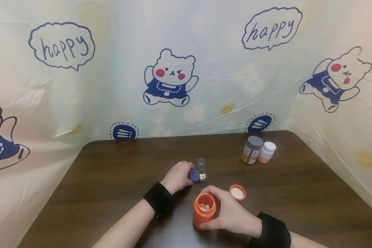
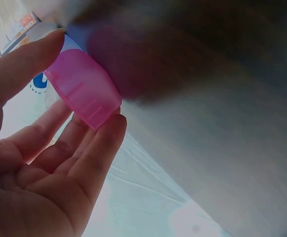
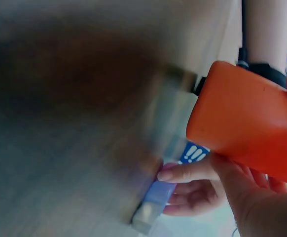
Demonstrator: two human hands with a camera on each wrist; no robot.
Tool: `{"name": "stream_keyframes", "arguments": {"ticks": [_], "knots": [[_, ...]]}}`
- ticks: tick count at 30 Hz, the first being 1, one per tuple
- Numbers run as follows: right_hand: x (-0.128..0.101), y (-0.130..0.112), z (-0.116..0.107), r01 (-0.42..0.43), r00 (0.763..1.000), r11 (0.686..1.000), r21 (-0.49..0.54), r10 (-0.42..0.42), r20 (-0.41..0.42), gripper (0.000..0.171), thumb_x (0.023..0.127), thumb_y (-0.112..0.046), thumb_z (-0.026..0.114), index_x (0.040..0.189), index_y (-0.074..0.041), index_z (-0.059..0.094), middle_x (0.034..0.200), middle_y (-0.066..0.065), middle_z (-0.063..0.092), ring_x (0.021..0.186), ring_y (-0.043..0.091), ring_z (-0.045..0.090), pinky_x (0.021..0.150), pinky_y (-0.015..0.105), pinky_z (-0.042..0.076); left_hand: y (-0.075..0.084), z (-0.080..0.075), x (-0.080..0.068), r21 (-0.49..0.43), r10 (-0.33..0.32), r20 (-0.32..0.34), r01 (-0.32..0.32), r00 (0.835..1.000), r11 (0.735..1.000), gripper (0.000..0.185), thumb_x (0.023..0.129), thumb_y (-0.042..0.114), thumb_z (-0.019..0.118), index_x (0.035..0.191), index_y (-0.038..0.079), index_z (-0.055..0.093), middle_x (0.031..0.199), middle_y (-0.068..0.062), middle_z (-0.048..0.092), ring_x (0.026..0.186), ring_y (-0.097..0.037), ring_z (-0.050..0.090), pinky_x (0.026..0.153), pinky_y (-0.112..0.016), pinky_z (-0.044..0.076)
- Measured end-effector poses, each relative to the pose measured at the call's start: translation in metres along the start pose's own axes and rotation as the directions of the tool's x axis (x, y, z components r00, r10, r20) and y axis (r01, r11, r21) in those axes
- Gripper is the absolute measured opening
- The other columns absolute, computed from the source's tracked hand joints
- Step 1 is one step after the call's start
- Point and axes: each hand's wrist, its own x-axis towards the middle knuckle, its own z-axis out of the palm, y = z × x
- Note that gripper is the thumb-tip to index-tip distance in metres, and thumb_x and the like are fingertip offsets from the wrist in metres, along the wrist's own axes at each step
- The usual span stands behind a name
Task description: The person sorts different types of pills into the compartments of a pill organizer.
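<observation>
In the head view my left hand pinches a small pill organizer on the table. Its near part is blue-purple, and its clear end compartment holds several pale pills under a raised lid. The left wrist view shows a pink section between thumb and fingers. My right hand grips an orange bottle, standing uncapped with several tan tablets inside. The right wrist view has the bottle's side close up. Right of that hand lies the orange cap, its white lining facing up.
Toward the back right of the dark wood table stand a grey-lidded jar and a smaller white-capped bottle, side by side. A printed curtain hangs behind the table and along its sides.
</observation>
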Motion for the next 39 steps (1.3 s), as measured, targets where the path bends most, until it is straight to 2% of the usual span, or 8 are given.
{"name": "stream_keyframes", "arguments": {"ticks": [10,16,19,21,24,26,30,39], "knots": [[-0.009,0.001,0.012,0.028,0.998,0.999,-0.020,-0.027,0.065,0.055,0.077,-0.025,0.094,0.119,-0.015,0.061,0.110,0.000,0.074,0.102,0.005,0.065,0.094,0.024,0.055,-0.006,-0.005,-0.008,-0.053,-0.020,-0.034,0.018,0.999,0.998,0.063,0.077,0.011,0.093,0.133,0.000,0.066,0.127,-0.020,0.068,0.120,-0.036,0.062,0.103,-0.052,0.056],[-0.008,0.002,0.014,0.038,0.998,0.998,-0.054,-0.035,0.058,0.064,0.075,-0.027,0.095,0.127,-0.011,0.061,0.115,-0.001,0.074,0.105,0.004,0.064,0.096,0.025,0.054,0.000,-0.024,-0.036,-0.161,-0.045,-0.174,0.016,0.984,0.987,0.077,0.082,0.018,0.091,0.148,0.003,0.055,0.148,-0.024,0.054,0.140,-0.043,0.048,0.114,-0.061,0.046],[-0.011,0.001,0.012,0.012,0.997,0.997,-0.074,-0.006,0.072,0.075,0.075,-0.028,0.096,0.137,-0.006,0.058,0.125,0.001,0.073,0.112,0.002,0.064,0.101,0.025,0.053,0.009,-0.031,-0.056,-0.331,-0.021,-0.237,-0.061,0.971,0.942,0.074,0.086,0.021,0.087,0.149,0.003,0.053,0.150,-0.023,0.054,0.138,-0.043,0.053,0.111,-0.062,0.049],[-0.015,-0.001,0.006,0.022,0.998,0.990,-0.139,-0.014,0.054,0.084,0.073,-0.030,0.098,0.141,-0.005,0.057,0.131,0.004,0.072,0.117,0.003,0.065,0.104,0.027,0.054,0.015,-0.033,-0.069,-0.467,0.029,-0.227,-0.135,0.973,0.874,0.071,0.090,0.021,0.084,0.150,0.002,0.052,0.149,-0.022,0.055,0.135,-0.043,0.056,0.110,-0.057,0.051],[-0.019,-0.005,-0.007,0.053,0.998,0.951,-0.304,-0.059,-0.012,0.091,0.067,-0.035,0.101,0.142,-0.006,0.058,0.136,0.007,0.070,0.121,0.011,0.067,0.104,0.032,0.056,0.024,-0.031,-0.086,-0.632,0.157,-0.142,-0.212,0.977,0.745,0.070,0.091,0.018,0.082,0.151,0.001,0.049,0.149,-0.022,0.057,0.136,-0.041,0.058,0.112,-0.046,0.053],[-0.019,-0.009,-0.018,0.046,0.995,0.911,-0.411,-0.079,-0.064,0.092,0.065,-0.035,0.102,0.141,-0.007,0.059,0.137,0.009,0.069,0.123,0.021,0.067,0.102,0.040,0.058,0.029,-0.028,-0.096,-0.686,0.232,-0.055,-0.206,0.971,0.698,0.072,0.090,0.018,0.083,0.152,0.003,0.048,0.151,-0.021,0.057,0.139,-0.037,0.056,0.115,-0.039,0.050],[-0.015,-0.012,-0.041,-0.085,0.987,0.864,-0.495,0.005,-0.161,0.090,0.064,-0.029,0.102,0.140,-0.006,0.060,0.139,0.014,0.068,0.126,0.036,0.065,0.102,0.056,0.056,0.036,-0.016,-0.107,-0.709,0.260,0.077,-0.131,0.962,0.693,0.077,0.086,0.031,0.088,0.150,0.011,0.051,0.150,-0.015,0.059,0.138,-0.026,0.057,0.114,-0.033,0.049],[-0.013,0.009,-0.069,-0.349,0.933,0.769,-0.536,0.236,-0.271,0.083,0.058,-0.016,0.101,0.131,0.003,0.065,0.129,0.019,0.071,0.113,0.033,0.067,0.097,0.056,0.056,0.039,0.002,-0.112,-0.704,0.198,0.038,-0.114,0.979,0.701,0.060,0.080,0.020,0.091,0.131,0.002,0.064,0.126,-0.011,0.073,0.113,0.001,0.067,0.104,-0.024,0.053]]}}
